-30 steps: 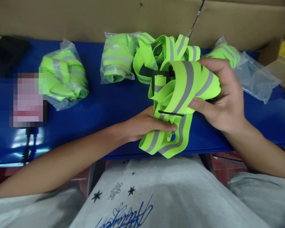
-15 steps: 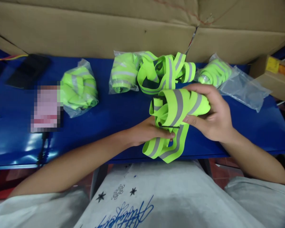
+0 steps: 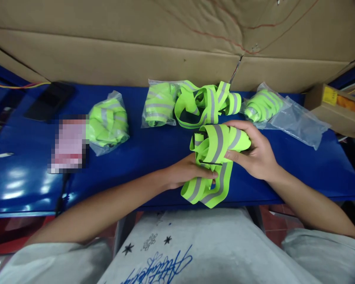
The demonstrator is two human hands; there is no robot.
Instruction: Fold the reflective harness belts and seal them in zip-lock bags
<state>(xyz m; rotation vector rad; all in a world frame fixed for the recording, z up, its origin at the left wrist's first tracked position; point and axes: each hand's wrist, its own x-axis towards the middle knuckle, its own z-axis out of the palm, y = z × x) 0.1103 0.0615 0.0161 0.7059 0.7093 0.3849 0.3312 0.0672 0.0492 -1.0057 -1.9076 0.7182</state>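
Between my two hands is a bundle of neon-yellow reflective strap (image 3: 217, 144) with a grey stripe, partly rolled, its loops hanging down at the table's front edge. My left hand (image 3: 192, 171) grips it from the left, thumb over the lower loops; most of its fingers are hidden behind the strap. My right hand (image 3: 254, 152) is closed round the rolled upper right end, thumb in front and fingers over the top. A thin black piece (image 3: 210, 162) crosses the middle of the bundle. Just beyond lies a loose tangle of the same strap (image 3: 211, 104).
Bagged yellow straps lie on the blue table (image 3: 154, 157): one bag (image 3: 109, 122) at left, one bag (image 3: 159, 104) at the back, another bag (image 3: 263, 104) at right beside a clear plastic bag (image 3: 304, 122). A phone-like object (image 3: 69, 144), a dark flat object (image 3: 50, 100) and a cardboard box (image 3: 334, 108) flank them.
The view has tilted up a little, so the table's things appear lower and the left ones further right. Both hands keep their hold on the strap bundle, which looks nearly the same.
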